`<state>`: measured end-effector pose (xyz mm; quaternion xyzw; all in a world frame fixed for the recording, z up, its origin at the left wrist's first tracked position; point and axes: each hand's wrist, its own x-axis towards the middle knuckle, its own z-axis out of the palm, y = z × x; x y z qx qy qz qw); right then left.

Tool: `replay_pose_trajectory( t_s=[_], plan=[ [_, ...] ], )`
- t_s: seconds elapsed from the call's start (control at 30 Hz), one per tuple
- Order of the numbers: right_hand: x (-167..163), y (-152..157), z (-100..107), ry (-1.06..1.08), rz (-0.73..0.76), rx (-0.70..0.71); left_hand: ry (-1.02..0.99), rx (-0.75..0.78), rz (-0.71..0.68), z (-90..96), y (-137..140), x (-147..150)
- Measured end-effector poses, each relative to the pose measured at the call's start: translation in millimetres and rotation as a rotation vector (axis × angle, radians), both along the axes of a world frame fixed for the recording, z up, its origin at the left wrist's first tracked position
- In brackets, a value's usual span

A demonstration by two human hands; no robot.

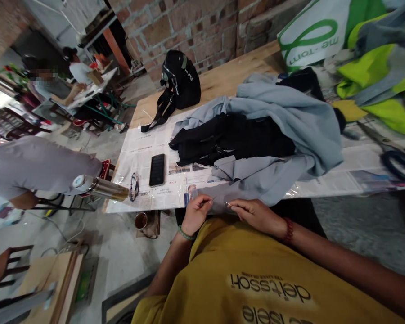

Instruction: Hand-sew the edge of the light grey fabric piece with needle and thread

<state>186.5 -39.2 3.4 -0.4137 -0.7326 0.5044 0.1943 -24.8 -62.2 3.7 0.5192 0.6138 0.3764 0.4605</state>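
Note:
Near the table's front edge, my right hand (256,217) is closed in a pinch on a thin, pale needle (228,204), its tip pointing left. My left hand (196,213) faces it a short way off, thumb and fingertips pressed together. A faint thread-like line shows at those fingertips, too fine to make out. Behind and between both hands, the grey-blue garment (256,180) hangs slightly over the table edge. Black cloth (236,137) lies on top of the garment's middle.
Newspaper (138,144) covers the table. On it are a phone (157,170), a bracelet-like loop (133,186), a steel flask (99,188) and, at right, large scissors (391,150). A black bag (180,81) stands behind. Several people sit at left.

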Motion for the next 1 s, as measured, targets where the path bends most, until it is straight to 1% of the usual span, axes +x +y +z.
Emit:
replay_pose_trajectory(
  t_s=[0.13,0.27,0.53,0.7,0.83,1.0],
  plan=[
    [-6.2,1.9,-3.9,-0.039,0.078,0.104,-0.065,-0.073,0.004,-2.6,0.0,4.3],
    [-11.0,2.8,-5.8,-0.084,0.114,0.121,-0.103,-0.132,0.013,-2.3,-2.9,7.0],
    [-16.2,1.8,-10.3,-0.097,0.156,0.106,-0.018,-0.084,0.046,-4.8,-13.6,3.6],
    [-19.3,-0.9,-11.9,-0.107,0.166,0.098,-0.015,-0.085,0.084,-5.6,-14.4,3.9],
    [-20.0,-1.6,-10.5,-0.098,0.133,0.098,0.0,-0.054,0.078,-5.4,-15.4,5.2],
    [-21.4,-2.1,-11.1,-0.08,0.127,0.1,0.094,0.033,0.028,-1.4,-17.8,8.2]
  ],
)
